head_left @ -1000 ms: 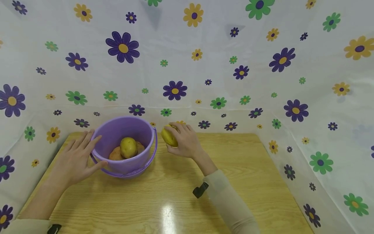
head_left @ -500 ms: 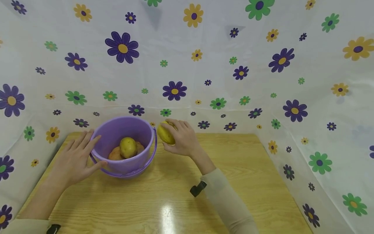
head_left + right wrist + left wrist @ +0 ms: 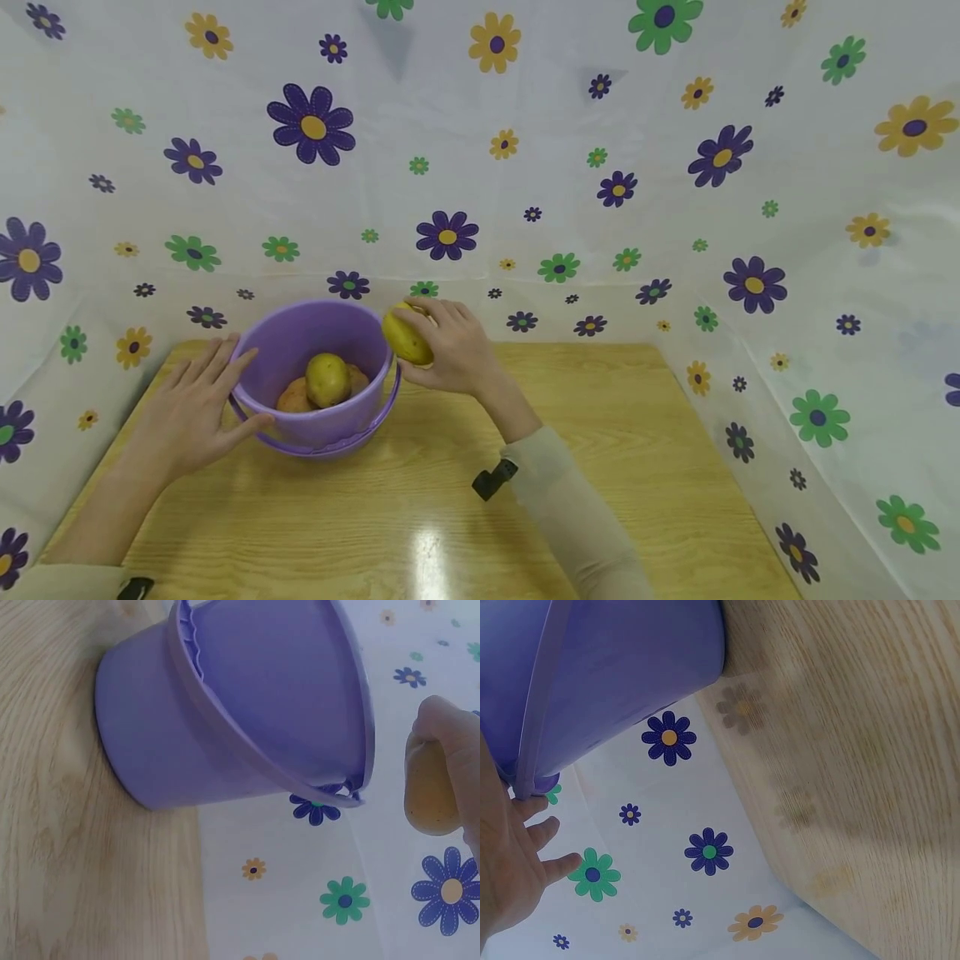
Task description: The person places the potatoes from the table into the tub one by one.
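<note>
Potato (image 3: 406, 336), yellow and smooth-skinned, sits in the curled fingers of the right hand (image 3: 450, 350), held above the tabletop (image 3: 600, 433) just at the right edge of the purple bucket (image 3: 300, 342), touching or almost touching the rim, which of the two cannot be told; from the right wrist view the potato (image 3: 430, 787) hangs beside the bucket's (image 3: 247, 720) upper edge, not yet over the opening. The left hand (image 3: 195, 404) lies flat with straight fingers against the bucket's left wall, gripping nothing, so the bucket is braced from that side; its handle (image 3: 330, 446) is folded down around the front. Inside lie at least two potatoes (image 3: 327, 379), one yellow on top of a browner one.

Judging from this, the step in hand is carrying the potato over the rim; done well, the right hand would lift enough to clear the edge rather than knock it; it would bring the potato over the middle and lower it close to those already inside before letting go, since a drop from height could bruise it or tip the light bucket; the left palm's steady pressure guards against sliding.
</note>
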`<state>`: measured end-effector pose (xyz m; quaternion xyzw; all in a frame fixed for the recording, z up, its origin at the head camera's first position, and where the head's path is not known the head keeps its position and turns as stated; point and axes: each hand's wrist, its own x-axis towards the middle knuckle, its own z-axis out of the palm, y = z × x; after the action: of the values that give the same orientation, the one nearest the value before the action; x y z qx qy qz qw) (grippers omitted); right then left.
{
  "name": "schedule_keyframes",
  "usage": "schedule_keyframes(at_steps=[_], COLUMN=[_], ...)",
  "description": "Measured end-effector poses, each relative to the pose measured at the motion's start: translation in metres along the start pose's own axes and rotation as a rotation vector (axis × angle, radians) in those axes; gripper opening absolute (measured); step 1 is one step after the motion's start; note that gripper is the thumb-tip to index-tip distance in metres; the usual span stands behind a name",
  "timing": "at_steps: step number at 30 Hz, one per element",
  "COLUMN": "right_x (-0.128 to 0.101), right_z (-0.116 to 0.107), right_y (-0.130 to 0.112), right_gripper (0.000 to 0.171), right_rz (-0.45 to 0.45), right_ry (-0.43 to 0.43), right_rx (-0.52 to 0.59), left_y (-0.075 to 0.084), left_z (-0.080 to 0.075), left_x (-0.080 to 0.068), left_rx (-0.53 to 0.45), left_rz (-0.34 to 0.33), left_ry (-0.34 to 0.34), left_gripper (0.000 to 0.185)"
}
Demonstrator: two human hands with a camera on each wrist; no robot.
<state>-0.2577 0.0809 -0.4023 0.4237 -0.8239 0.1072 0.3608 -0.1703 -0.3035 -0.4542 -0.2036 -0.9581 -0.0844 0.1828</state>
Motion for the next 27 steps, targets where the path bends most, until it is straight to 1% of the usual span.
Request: schedule_keyframes(at_steps=[8, 14, 20, 27], right_x=[0.011, 0.019, 0.025, 0.029], right_z=[0.001, 0.006, 0.008, 0.012], right_y=[-0.005, -0.01, -0.013, -0.016], right_gripper=[0.069, 0.071, 0.068, 0.069], right_rz=[-0.034, -0.071, -0.102, -0.121], right_ry=[-0.002, 0.002, -0.003, -0.033], right_rx=[0.015, 0.004, -0.006, 0.007], left_y=[0.001, 0.002, 0.003, 0.004], left_z=[-0.001, 0.0, -0.001, 0.0], left_x=[-0.001, -0.001, -0.002, -0.003], left_rx=[0.003, 0.002, 0.006, 0.005], left_rz=[0.001, 0.004, -0.002, -0.011], left_ry=[0.0, 0.003, 0.004, 0.001], left_gripper=[0.097, 0.097, 0.098, 0.098])
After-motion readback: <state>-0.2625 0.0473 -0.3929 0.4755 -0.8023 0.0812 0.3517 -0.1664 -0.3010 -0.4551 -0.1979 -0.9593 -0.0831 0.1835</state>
